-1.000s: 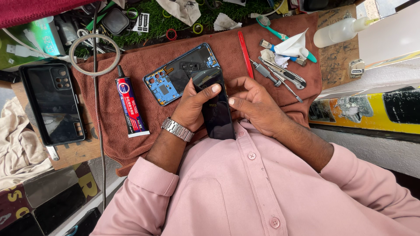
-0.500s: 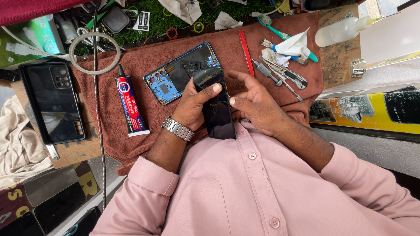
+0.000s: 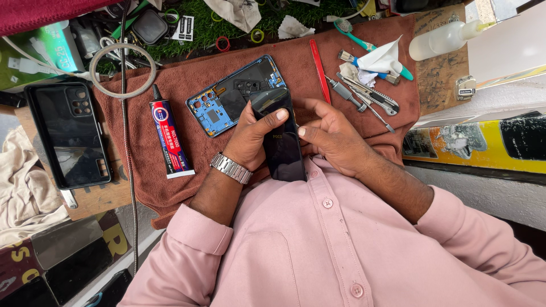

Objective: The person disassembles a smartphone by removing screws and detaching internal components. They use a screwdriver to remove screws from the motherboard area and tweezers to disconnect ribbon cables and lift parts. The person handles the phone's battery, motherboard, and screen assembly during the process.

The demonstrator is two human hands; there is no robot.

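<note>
Left grip: the left hand (image 3: 250, 139) grasps the black phone back panel (image 3: 281, 136) along its left edge, thumb laid across the glossy face near the top.
Right grip: the right hand (image 3: 333, 133) holds the panel's right edge, fingers curled, fingertips pressing at the rim.
Panel look: dark, shiny, long and slim with rounded corners, a small pale mark near its middle; it stands tilted in the middle of the frame, its lower end against the pink shirt (image 3: 318, 250).
Wrist: a metal watch (image 3: 231, 167) sits on the left wrist.
Just behind: an opened phone body (image 3: 227, 96) with blue frame and bare circuitry lies on the brown towel (image 3: 170, 85), touching the panel's top.
Left of centre: a tube of glue (image 3: 169, 136) lies on the towel.
Upper right: a red pry tool (image 3: 320, 71), screwdrivers (image 3: 364, 99) and a toothbrush (image 3: 364, 42).
Far left: a black phone case (image 3: 68, 133) rests on the tabletop (image 3: 96, 196).
</note>
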